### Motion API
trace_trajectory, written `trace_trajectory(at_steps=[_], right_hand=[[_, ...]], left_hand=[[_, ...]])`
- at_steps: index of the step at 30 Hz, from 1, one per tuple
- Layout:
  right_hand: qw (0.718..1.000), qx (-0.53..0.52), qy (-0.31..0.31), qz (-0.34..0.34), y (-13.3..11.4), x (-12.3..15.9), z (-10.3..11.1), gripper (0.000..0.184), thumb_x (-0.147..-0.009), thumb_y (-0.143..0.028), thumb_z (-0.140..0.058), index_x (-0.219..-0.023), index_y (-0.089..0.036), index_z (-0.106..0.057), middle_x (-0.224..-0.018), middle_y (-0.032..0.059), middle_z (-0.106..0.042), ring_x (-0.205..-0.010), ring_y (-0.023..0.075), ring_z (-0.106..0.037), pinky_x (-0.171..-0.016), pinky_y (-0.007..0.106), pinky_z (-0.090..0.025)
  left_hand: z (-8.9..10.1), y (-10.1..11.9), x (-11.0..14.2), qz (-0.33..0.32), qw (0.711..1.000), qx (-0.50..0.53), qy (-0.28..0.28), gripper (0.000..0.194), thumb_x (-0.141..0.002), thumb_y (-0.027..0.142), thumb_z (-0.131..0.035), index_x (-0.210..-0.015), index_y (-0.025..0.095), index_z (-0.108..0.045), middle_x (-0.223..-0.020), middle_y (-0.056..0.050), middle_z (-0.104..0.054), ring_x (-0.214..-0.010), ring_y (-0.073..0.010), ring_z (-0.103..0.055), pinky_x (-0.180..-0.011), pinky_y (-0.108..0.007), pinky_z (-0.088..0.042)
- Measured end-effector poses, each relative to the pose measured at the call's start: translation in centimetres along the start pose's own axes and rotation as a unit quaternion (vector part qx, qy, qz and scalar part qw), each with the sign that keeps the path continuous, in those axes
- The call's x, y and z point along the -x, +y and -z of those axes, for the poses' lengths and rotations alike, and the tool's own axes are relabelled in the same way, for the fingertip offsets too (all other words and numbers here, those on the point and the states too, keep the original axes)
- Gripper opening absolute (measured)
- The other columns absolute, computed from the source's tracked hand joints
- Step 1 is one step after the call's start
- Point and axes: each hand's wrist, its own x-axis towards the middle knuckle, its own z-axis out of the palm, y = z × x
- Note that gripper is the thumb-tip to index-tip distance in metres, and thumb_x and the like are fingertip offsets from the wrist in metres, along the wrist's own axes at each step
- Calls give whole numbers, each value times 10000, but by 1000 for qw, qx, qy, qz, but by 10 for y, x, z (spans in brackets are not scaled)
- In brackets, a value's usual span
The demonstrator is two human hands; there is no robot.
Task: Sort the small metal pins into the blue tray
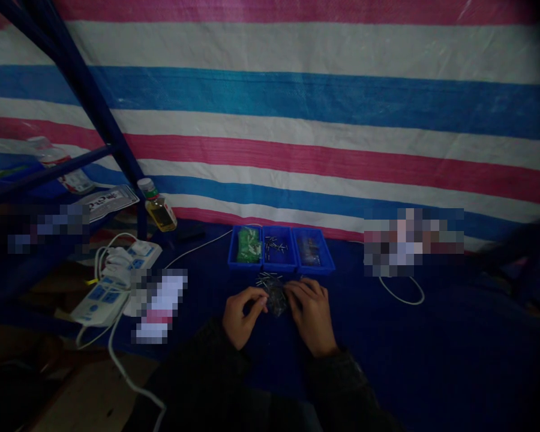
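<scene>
A small clear plastic bag (278, 302) lies on the blue tabletop between my hands. My left hand (243, 316) is closed, thumb and forefinger pinched at the bag's left edge. On the other side, my right hand (314, 315) has its fingers curled onto the bag's right edge. What the bag contains is too dark to make out. Just beyond it is a loose pile of thin metal pins (269, 278), possibly screws or nails. Behind the pile stand three joined blue bins: a left bin (245, 267) with green packets (249, 245), a middle bin (279, 266) with scattered pins, and a right bin (315, 268) with clear bags.
A white power strip (99, 303) with plugs and cables sits at the left, beside a blurred-out flat object (162, 306). Further back stands a bottle (159, 210) of yellow liquid near a dark metal frame (87, 99). A white cable (407, 303) loops at the right. Striped sheeting (297, 96) hangs behind.
</scene>
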Motion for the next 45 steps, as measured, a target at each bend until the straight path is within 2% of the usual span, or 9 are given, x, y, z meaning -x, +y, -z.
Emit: trace_trajectory(at_steps=[3, 7, 14, 22, 28, 34, 38, 41, 45], right_hand=[[996, -51, 62, -24, -7, 2, 5, 181, -999, -209, -538, -1069, -241, -702, -1094, 51, -739, -1084, 263, -589, -930, 435, -426], [979, -140, 113, -92, -19, 11, 3, 185, -1028, -293, -507, -1069, -225, -674, -1027, 67, -716, -989, 238, -634, -875, 394, -486], [962, -225, 115, -106, -35, 26, -17, 229, -1024, -296, -519, -1224, -220, -599, -1034, 66, -719, -950, 222, -692, -867, 372, -529], [959, -257, 81, -91, -41, 28, -17, 313, -1011, -275, -546, -1318, -221, -523, -1024, 58, -703, -944, 212, -680, -871, 363, -539], [953, -283, 64, -86, -44, 27, -18, 355, -996, -266, -583, -1343, -230, -515, -1016, 47, -725, -919, 200, -700, -900, 361, -549], [950, -277, 112, -85, -46, 26, -13, 90, -989, -243, -580, -1073, -222, -604, -900, 35, -722, -815, 195, -703, -768, 315, -554], [955, -268, 103, -73, -47, 25, -9, 109, -990, -235, -559, -1000, -219, -666, -913, 41, -724, -810, 192, -696, -755, 309, -549], [953, -274, 107, -78, -47, 24, -6, 130, -975, -243, -580, -1045, -216, -687, -941, 46, -739, -816, 194, -704, -752, 308, -561], [950, -283, 101, -81, -46, 24, -3, 183, -991, -253, -548, -1076, -216, -706, -982, 59, -746, -870, 215, -714, -778, 325, -572]], left_hand=[[1, -2, 0, -21, 999, -9, 45, 106, -945, 236, -643, -1012, 179, -703, -907, -53, -731, -806, -180, -689, -710, -264, -515], [2, -3, 0, -44, 997, 2, 70, 290, -894, 238, -714, -1180, 201, -680, -1147, -102, -686, -969, -220, -657, -667, -258, -517], [4, -3, 0, -41, 999, 7, -1, 261, -924, 241, -688, -1183, 213, -706, -1016, -77, -734, -949, -220, -682, -753, -299, -531], [3, -1, -1, -16, 1000, -9, 21, 82, -890, 208, -712, -826, 179, -752, -803, -43, -751, -755, -187, -703, -721, -282, -529], [-1, -7, 3, 18, 998, 58, 26, 74, -896, 240, -715, -904, 171, -689, -851, -52, -762, -800, -199, -744, -756, -294, -576], [-8, -6, 5, 23, 989, 143, 10, 403, -909, 210, -697, -1249, 216, -481, -926, -41, -752, -746, -184, -755, -658, -280, -598], [-2, -5, 5, -32, 996, 70, 37, 296, -944, 210, -647, -1233, 206, -584, -1025, -82, -742, -929, -211, -729, -780, -314, -582], [4, -6, 3, -63, 997, 31, 18, 224, -1011, 236, -529, -1126, 202, -718, -1112, -118, -720, -926, -211, -697, -713, -300, -563], [8, -6, -1, -104, 994, -1, 26, 295, -1025, 230, -497, -1017, 218, -792, -991, -112, -747, -980, -247, -656, -739, -338, -549]])
